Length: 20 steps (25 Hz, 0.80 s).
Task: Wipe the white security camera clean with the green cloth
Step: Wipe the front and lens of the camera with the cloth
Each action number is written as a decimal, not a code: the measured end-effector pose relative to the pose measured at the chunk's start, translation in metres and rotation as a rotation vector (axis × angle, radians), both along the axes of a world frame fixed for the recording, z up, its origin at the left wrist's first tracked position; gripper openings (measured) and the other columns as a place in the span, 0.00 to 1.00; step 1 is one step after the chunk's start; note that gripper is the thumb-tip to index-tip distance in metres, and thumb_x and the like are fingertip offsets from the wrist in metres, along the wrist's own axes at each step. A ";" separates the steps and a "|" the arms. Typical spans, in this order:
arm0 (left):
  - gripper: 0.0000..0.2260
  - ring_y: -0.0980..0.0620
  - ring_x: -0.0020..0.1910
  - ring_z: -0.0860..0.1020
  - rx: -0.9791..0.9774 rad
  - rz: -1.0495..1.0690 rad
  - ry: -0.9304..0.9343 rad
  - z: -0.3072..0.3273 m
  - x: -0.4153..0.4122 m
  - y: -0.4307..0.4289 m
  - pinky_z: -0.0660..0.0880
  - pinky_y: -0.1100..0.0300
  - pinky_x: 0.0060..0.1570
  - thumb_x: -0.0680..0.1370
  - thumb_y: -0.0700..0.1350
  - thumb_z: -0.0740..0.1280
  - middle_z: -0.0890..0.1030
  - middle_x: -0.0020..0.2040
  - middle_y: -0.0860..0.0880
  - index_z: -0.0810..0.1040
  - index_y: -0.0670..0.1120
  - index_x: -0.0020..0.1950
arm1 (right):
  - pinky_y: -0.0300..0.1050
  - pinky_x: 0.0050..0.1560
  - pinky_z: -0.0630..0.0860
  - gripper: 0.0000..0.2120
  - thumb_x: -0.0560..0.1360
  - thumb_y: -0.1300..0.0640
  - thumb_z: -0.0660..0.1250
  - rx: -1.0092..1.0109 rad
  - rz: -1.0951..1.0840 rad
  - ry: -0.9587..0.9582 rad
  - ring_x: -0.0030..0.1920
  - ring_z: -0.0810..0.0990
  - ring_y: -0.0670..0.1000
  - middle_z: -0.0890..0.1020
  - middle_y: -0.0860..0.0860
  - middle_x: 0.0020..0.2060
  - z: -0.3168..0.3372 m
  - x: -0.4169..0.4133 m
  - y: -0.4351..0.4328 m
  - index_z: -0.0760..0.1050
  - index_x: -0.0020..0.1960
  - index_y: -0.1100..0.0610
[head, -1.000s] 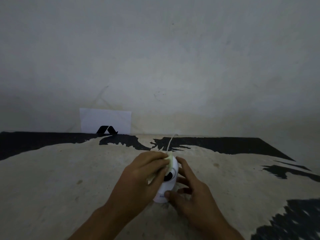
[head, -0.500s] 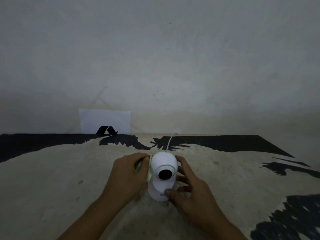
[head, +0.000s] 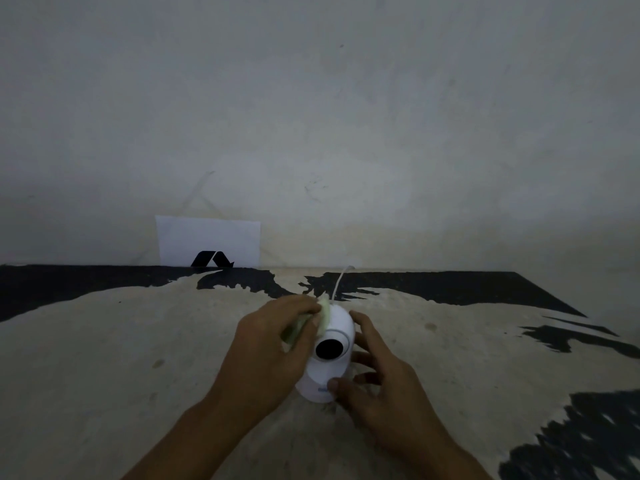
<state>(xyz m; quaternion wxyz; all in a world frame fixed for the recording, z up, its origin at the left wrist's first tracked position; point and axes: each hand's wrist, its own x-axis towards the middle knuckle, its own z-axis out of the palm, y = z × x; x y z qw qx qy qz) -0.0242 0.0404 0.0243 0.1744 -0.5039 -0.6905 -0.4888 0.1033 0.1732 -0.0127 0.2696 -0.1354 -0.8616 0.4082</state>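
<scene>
Near the middle of the beige, black-patterned surface (head: 104, 358): white security camera (head: 329, 362), upright, dark lens turned toward the viewer. Left hand (head: 273, 344) against the camera's upper left side, grip closed around the green cloth (head: 323, 315), cloth pressed to the top left of the rounded head. Right hand (head: 381, 386) on the camera's right side, grip loosely curled round the body, thumb tip on the front of the base, fingers spread behind. Thin white cable (head: 341, 280) rising from behind the head toward the far edge. At the back left, leaning on the grey wall (head: 346, 116): white card (head: 207, 242) with a black mark, well apart from the hands.
</scene>
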 end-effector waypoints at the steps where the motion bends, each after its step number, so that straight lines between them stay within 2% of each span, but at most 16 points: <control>1: 0.14 0.63 0.54 0.75 -0.037 -0.047 0.065 0.001 0.002 0.000 0.71 0.70 0.58 0.73 0.51 0.65 0.83 0.54 0.49 0.80 0.47 0.55 | 0.36 0.53 0.78 0.39 0.68 0.45 0.74 -0.003 0.001 -0.001 0.56 0.73 0.30 0.71 0.27 0.58 -0.001 0.000 0.000 0.51 0.63 0.22; 3: 0.14 0.59 0.57 0.74 -0.097 -0.111 0.194 0.003 0.005 0.000 0.68 0.65 0.63 0.73 0.49 0.65 0.82 0.55 0.48 0.80 0.44 0.55 | 0.34 0.52 0.77 0.39 0.68 0.45 0.74 -0.008 -0.002 -0.005 0.55 0.72 0.29 0.69 0.26 0.58 -0.002 0.000 0.001 0.50 0.64 0.24; 6: 0.14 0.59 0.57 0.74 -0.136 -0.103 0.277 0.007 0.003 -0.001 0.66 0.66 0.64 0.73 0.50 0.64 0.83 0.55 0.49 0.80 0.46 0.54 | 0.35 0.53 0.77 0.40 0.68 0.43 0.74 -0.017 0.001 -0.011 0.55 0.73 0.31 0.69 0.27 0.58 -0.002 0.000 0.002 0.49 0.64 0.24; 9: 0.16 0.62 0.52 0.76 -0.099 -0.064 0.116 0.014 0.001 -0.001 0.71 0.72 0.55 0.73 0.54 0.61 0.83 0.54 0.51 0.80 0.49 0.55 | 0.32 0.51 0.76 0.39 0.68 0.43 0.73 -0.015 -0.003 -0.021 0.54 0.72 0.29 0.69 0.26 0.57 -0.001 -0.001 0.002 0.49 0.64 0.24; 11: 0.15 0.63 0.54 0.76 -0.154 -0.074 0.151 0.015 0.000 -0.001 0.71 0.70 0.56 0.74 0.53 0.61 0.83 0.55 0.53 0.80 0.50 0.55 | 0.28 0.48 0.75 0.40 0.68 0.43 0.73 -0.011 0.003 -0.030 0.53 0.71 0.28 0.67 0.25 0.57 -0.001 -0.002 0.002 0.48 0.64 0.24; 14: 0.13 0.62 0.58 0.75 -0.232 -0.175 0.215 0.018 -0.002 -0.002 0.71 0.69 0.59 0.74 0.51 0.63 0.82 0.57 0.55 0.80 0.51 0.56 | 0.29 0.49 0.75 0.41 0.68 0.44 0.73 0.000 -0.006 -0.032 0.53 0.72 0.28 0.66 0.26 0.59 -0.003 -0.002 0.003 0.46 0.64 0.25; 17: 0.11 0.66 0.51 0.76 -0.214 -0.171 0.154 0.028 -0.005 0.002 0.70 0.78 0.51 0.75 0.48 0.65 0.82 0.55 0.55 0.80 0.51 0.55 | 0.29 0.48 0.75 0.40 0.69 0.48 0.74 -0.034 -0.008 -0.031 0.51 0.73 0.32 0.69 0.34 0.61 -0.002 -0.002 0.002 0.48 0.64 0.26; 20: 0.10 0.73 0.43 0.75 -0.231 -0.139 0.055 0.035 -0.012 0.009 0.69 0.81 0.45 0.75 0.47 0.66 0.82 0.52 0.58 0.80 0.52 0.56 | 0.28 0.44 0.74 0.40 0.70 0.48 0.74 -0.029 -0.015 -0.034 0.51 0.73 0.33 0.69 0.35 0.61 -0.001 -0.002 0.000 0.47 0.63 0.25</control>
